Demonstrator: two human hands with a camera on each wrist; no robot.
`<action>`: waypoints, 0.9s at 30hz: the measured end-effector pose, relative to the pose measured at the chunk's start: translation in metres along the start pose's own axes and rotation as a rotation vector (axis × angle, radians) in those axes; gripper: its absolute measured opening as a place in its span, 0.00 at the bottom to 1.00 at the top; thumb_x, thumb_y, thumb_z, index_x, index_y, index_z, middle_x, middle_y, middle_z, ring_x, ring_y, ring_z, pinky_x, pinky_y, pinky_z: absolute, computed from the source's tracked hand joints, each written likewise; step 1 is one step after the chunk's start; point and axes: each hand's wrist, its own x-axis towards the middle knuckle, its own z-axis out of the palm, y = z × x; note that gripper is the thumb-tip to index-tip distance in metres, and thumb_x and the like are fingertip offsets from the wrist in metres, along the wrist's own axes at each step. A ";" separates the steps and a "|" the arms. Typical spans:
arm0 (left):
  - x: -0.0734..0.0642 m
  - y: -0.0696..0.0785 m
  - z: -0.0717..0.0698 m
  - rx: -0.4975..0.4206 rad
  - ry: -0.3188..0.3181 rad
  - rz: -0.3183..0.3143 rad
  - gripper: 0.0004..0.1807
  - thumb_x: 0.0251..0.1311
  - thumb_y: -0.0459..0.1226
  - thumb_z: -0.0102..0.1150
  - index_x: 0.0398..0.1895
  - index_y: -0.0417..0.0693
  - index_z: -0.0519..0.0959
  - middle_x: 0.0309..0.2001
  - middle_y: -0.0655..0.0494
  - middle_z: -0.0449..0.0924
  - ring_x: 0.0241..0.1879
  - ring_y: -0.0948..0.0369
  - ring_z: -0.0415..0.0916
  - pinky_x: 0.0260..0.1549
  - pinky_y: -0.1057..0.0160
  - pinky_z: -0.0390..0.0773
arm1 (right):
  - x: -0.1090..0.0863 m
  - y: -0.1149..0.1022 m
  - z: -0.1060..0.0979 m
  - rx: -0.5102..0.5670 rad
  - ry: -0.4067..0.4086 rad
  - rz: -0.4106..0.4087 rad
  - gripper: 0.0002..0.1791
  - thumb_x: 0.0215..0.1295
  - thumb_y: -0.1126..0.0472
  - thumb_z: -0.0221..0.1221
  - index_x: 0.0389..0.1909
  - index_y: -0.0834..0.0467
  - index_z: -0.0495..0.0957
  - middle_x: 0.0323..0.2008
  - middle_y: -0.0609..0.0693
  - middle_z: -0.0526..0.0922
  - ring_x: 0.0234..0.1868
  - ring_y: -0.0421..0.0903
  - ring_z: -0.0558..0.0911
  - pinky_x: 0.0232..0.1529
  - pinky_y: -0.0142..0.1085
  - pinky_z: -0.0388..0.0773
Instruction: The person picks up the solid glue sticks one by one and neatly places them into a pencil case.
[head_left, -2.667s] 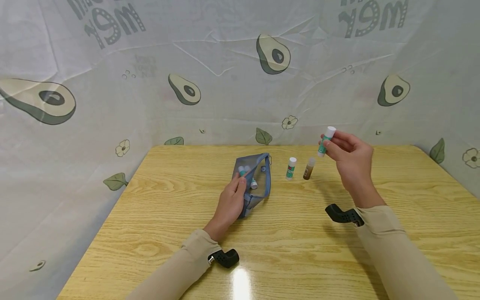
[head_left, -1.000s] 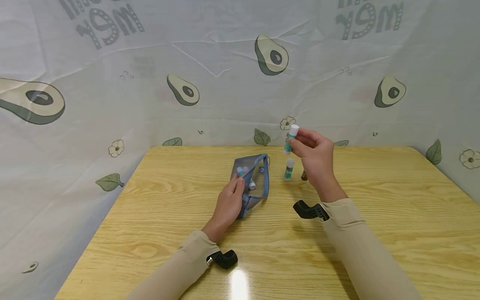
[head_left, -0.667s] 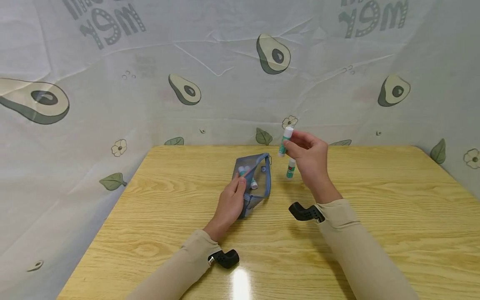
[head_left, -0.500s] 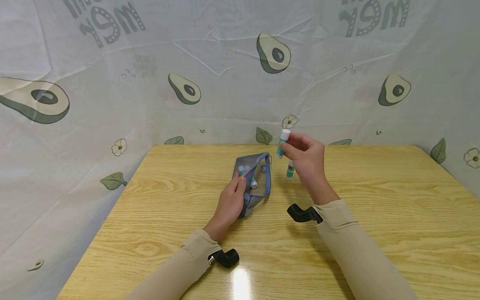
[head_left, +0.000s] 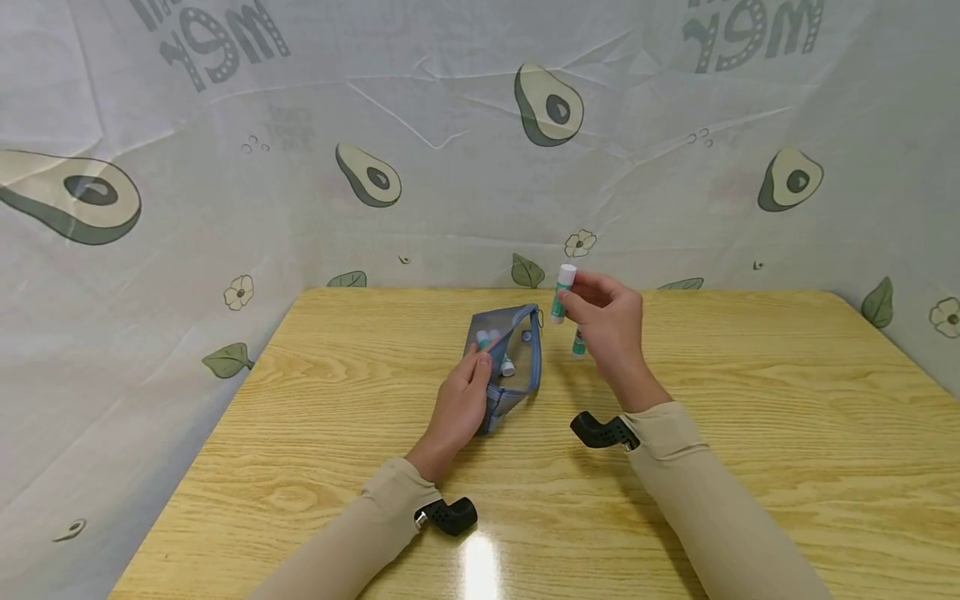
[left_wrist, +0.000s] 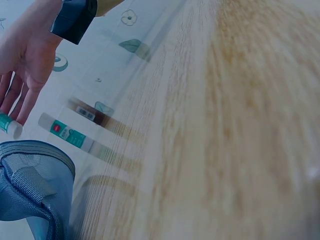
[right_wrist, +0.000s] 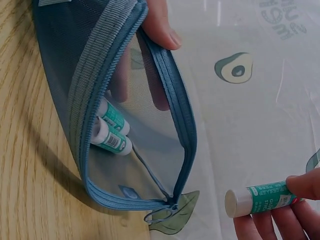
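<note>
My left hand grips the near side of a blue mesh zipper pouch, whose zipped mouth gapes toward the right. Inside it, in the right wrist view, lie two white-and-green glue sticks. Between thumb and fingers, my right hand pinches another glue stick, white cap up, in the air just right of the pouch mouth. Below that hand a further glue stick stands on the table, partly covered. A brown tube stands beside it in the left wrist view; the right hand hides it in the head view.
The wooden table reaches back to a pale curtain printed with avocados, leaves and flowers. Black wrist-camera mounts stick out from both sleeves. A small cord loop hangs at the pouch's zipper end.
Carrying the glue stick, my right hand has come left from the right side of the table and sunk slightly toward the pouch mouth. The left hand and pouch have stayed in place.
</note>
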 end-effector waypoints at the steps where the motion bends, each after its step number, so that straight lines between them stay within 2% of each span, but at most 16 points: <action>1: 0.000 0.000 0.000 0.001 0.001 -0.002 0.26 0.87 0.52 0.37 0.81 0.64 0.69 0.86 0.45 0.52 0.86 0.45 0.48 0.82 0.35 0.53 | 0.000 0.000 0.001 -0.001 -0.002 -0.002 0.20 0.73 0.60 0.67 0.63 0.62 0.84 0.46 0.45 0.85 0.42 0.34 0.85 0.35 0.25 0.81; 6: 0.000 0.001 0.000 -0.001 0.002 -0.010 0.26 0.87 0.52 0.37 0.80 0.64 0.69 0.86 0.45 0.52 0.86 0.43 0.48 0.82 0.34 0.54 | -0.002 0.001 0.004 -0.016 -0.015 -0.005 0.20 0.73 0.61 0.67 0.62 0.63 0.83 0.48 0.49 0.84 0.46 0.37 0.83 0.41 0.22 0.83; 12: -0.001 0.002 0.000 -0.007 0.005 -0.031 0.25 0.87 0.52 0.37 0.80 0.66 0.69 0.86 0.46 0.51 0.86 0.43 0.48 0.82 0.34 0.53 | -0.005 0.003 0.008 0.007 -0.044 0.003 0.19 0.73 0.64 0.66 0.61 0.66 0.82 0.48 0.54 0.83 0.46 0.38 0.83 0.45 0.24 0.86; 18: -0.001 0.002 -0.001 -0.006 0.004 -0.033 0.26 0.87 0.52 0.36 0.80 0.66 0.69 0.86 0.47 0.51 0.86 0.43 0.48 0.82 0.35 0.53 | -0.005 0.006 0.012 0.009 -0.069 0.012 0.19 0.73 0.65 0.66 0.60 0.69 0.81 0.48 0.57 0.82 0.45 0.39 0.82 0.46 0.27 0.88; 27: -0.001 0.002 0.000 0.000 0.006 -0.041 0.26 0.87 0.53 0.37 0.80 0.66 0.69 0.86 0.48 0.52 0.86 0.44 0.48 0.82 0.35 0.53 | -0.004 0.014 0.014 -0.052 -0.078 0.032 0.19 0.73 0.64 0.66 0.61 0.68 0.82 0.47 0.58 0.84 0.39 0.35 0.85 0.47 0.29 0.88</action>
